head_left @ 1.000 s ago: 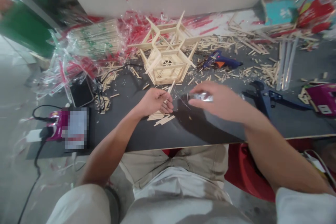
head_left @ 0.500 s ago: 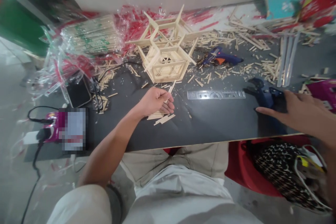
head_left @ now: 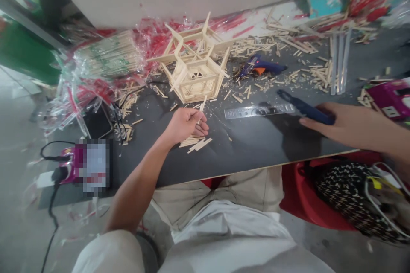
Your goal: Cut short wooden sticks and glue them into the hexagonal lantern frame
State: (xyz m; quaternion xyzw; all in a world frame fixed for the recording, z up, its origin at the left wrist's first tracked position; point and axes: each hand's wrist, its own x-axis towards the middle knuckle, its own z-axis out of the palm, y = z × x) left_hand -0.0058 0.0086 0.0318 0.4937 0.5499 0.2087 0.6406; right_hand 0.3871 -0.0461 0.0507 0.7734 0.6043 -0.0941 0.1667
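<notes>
My left hand (head_left: 187, 125) pinches a short wooden stick (head_left: 203, 104), which points up and away from me. Under its fingers lies a small pile of cut sticks (head_left: 199, 145). Just beyond stands a lattice structure of wooden sticks (head_left: 198, 66) with a six-sided frame. On the right, my right hand (head_left: 341, 123) is closed round a dark blue cutter-like tool (head_left: 309, 108), raised over the table with its tip pointing left. A clear ruler (head_left: 256, 111) lies flat between the hands, near the tool's tip.
A blue glue gun (head_left: 265, 67) lies behind the ruler among scattered stick pieces. Clear glue sticks (head_left: 341, 64) are at the right. Plastic-wrapped stick bundles (head_left: 109, 55) and a dark phone-like device (head_left: 96, 120) sit left. A purple box (head_left: 389, 98) is at the far right.
My right hand has picked up the dark blue tool from the table and moved left with it. My left hand still holds its stick; the whole view has shifted a little.
</notes>
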